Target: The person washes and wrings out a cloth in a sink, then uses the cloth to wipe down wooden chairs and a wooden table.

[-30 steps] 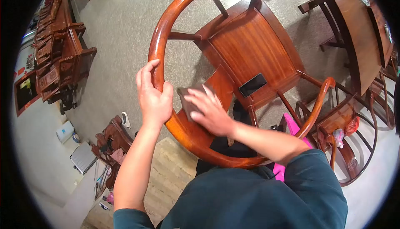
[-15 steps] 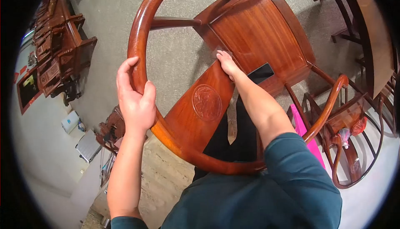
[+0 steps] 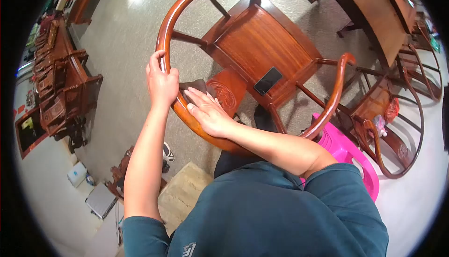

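My left hand (image 3: 161,83) is closed round the curved top rail (image 3: 163,28) of a reddish-brown wooden armchair. Close beside it, my right hand (image 3: 209,116) presses a dark cloth (image 3: 195,85) against the upper part of the chair's back panel (image 3: 239,88), its fingers fairly straight. The hand and cloth partly cover the round carving (image 3: 222,96) on that panel. On the chair's wooden seat (image 3: 262,37) lies a black phone (image 3: 268,81).
A pink plastic stool (image 3: 343,147) stands beside the chair at right. Beyond it is another armchair (image 3: 407,152) with bags on it. A wooden table (image 3: 369,9) is at upper right, and carved furniture (image 3: 70,72) lines the left side.
My right hand has moved from the panel's lower end up towards the curved rail, with the dark cloth now plainly visible. My left hand remains on the rail; the view has shifted.
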A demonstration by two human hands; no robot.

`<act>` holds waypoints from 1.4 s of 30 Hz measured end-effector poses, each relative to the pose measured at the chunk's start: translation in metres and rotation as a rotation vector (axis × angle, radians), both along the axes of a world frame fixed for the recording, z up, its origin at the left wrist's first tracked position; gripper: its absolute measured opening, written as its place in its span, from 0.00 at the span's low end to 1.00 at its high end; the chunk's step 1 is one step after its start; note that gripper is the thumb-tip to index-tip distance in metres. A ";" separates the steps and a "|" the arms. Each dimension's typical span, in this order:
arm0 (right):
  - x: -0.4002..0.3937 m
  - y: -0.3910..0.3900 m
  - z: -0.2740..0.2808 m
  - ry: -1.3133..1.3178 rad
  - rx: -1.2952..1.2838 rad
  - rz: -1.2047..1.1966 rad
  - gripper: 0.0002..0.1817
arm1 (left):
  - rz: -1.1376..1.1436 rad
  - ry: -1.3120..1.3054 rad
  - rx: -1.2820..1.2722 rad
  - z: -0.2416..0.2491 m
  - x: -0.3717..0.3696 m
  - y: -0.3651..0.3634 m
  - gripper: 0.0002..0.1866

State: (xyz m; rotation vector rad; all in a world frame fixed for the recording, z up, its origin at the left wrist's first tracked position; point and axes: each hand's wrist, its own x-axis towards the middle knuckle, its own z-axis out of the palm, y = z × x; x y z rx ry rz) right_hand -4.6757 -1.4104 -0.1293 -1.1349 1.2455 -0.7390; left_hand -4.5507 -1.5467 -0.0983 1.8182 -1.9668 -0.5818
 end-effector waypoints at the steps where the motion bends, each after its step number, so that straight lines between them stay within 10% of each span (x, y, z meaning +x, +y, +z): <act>1: -0.001 0.006 0.005 -0.009 -0.042 -0.040 0.30 | 0.006 0.004 -0.002 -0.001 0.000 -0.001 0.29; 11: -0.069 0.152 0.070 0.556 -0.388 -0.022 0.24 | 0.032 -0.036 -0.031 -0.014 0.008 -0.007 0.30; 20: -0.203 0.246 -0.002 1.066 -0.199 -0.303 0.21 | 0.076 -0.013 0.051 -0.020 0.010 -0.014 0.31; 28: -0.086 0.200 0.044 0.804 -0.352 -0.163 0.23 | -0.329 -0.106 -0.536 0.033 -0.027 0.096 0.23; 42: -0.237 0.134 -0.044 0.084 -0.080 0.711 0.24 | -0.154 -0.267 -0.325 0.015 -0.075 0.145 0.08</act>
